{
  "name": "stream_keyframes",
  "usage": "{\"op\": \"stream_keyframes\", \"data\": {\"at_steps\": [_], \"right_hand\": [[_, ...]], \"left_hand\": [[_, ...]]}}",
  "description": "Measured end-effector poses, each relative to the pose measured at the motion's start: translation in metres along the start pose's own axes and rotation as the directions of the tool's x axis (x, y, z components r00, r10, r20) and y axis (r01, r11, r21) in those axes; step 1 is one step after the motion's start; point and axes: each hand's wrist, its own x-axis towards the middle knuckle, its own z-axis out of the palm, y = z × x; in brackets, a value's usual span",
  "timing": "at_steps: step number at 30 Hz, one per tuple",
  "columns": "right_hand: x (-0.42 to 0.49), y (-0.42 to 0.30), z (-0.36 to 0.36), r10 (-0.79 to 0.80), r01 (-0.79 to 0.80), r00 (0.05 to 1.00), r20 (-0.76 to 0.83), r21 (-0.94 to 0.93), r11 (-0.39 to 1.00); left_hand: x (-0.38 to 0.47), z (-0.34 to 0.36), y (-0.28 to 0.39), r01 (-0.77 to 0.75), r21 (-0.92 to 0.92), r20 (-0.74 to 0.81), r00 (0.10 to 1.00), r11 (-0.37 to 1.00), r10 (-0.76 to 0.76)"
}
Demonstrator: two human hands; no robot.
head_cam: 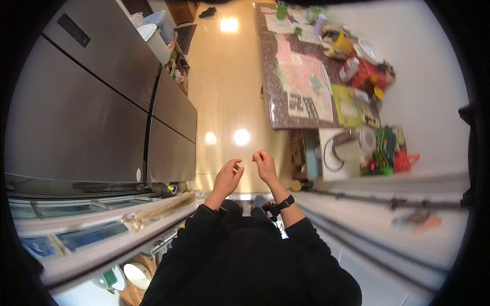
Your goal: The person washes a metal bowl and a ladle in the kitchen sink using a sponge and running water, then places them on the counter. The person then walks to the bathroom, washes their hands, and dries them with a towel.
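Both of my hands are in front of my body, over the tiled floor of a doorway. My left hand has its fingers loosely bent and the thumb apart from them, with nothing held. Close by on its right, my right hand is curled with the fingertips drawn in. No object shows in that hand. A black wristband sits on my right wrist. The two hands do not touch each other or anything around them.
A grey refrigerator stands left. On the right, a table bears papers, bottles and packages; beyond its near end, an electric kettle stands on a white surface. Blurred sliding-door frames flank me. Bowls lie lower left.
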Motion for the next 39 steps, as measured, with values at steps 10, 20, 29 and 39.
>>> {"op": "stream_keyframes", "data": {"at_steps": [10,20,29,39], "right_hand": [[0.298,-0.02,0.078,-0.144,0.136,0.989,-0.023,-0.216,0.967],[0.6,-0.049,0.109,0.062,-0.062,0.998,-0.003,-0.138,0.988],[0.936,-0.02,0.146,0.178,-0.178,0.984,-0.008,-0.066,0.982],[1.321,-0.085,0.171,0.011,-0.013,1.0,-0.02,-0.114,0.993]], "left_hand": [[0.262,-0.108,-0.049,0.059,-0.079,-0.145,0.987,0.995,-0.069],[0.555,-0.233,-0.053,-0.006,-0.041,-0.042,0.999,0.999,0.005],[0.834,-0.332,-0.076,0.086,0.039,-0.026,0.996,0.995,-0.086],[1.157,-0.449,-0.084,0.184,0.042,-0.082,0.98,0.982,-0.18]]}}
